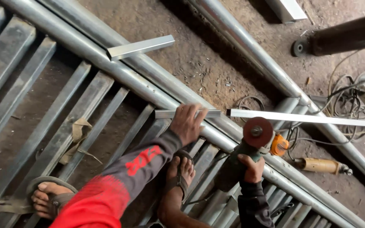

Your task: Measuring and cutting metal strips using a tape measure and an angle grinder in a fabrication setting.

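The cut looks already made: the thin square tube lying across the round pipes now shows as two parts with a clear gap between them, a short piece [186, 114] on the left and a long piece [305, 118] running off to the right. The left hand [187, 122] lies flat on the short piece, fingers spread over it and pressing it down rather than wrapped round it, so its grip is open on the tube. The right hand [252, 166] has a closed grip round the body of the grinder [243, 154], whose reddish disc [257, 132] sits just below the gap, close to the cut ends but apart from them; whether it is spinning cannot be told. Another short length of tube [140, 47] lies further up on the pipes, seemingly a finished piece. Judging by this, what is left is to lift the short piece away, and any further cuts would come from the long piece.
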